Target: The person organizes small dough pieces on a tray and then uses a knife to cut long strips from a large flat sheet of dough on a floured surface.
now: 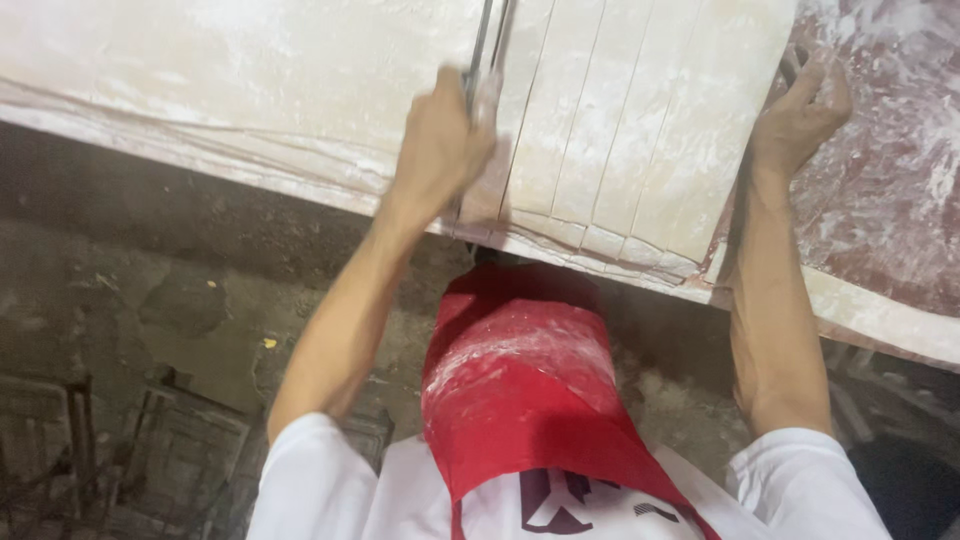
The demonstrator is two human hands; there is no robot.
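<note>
A wide sheet of floured dough lies across a table, and its right part is cut into long parallel strips. My left hand is closed around a thin metal blade or rod that runs along the last cut line. My right hand rests on the right edge of the cut strips, fingers spread and dusted with flour.
The reddish, flour-dusted table top shows to the right of the dough. The table's front edge runs diagonally. I wear a red apron smeared with flour. Below lies a dark dirty floor with metal frames at the lower left.
</note>
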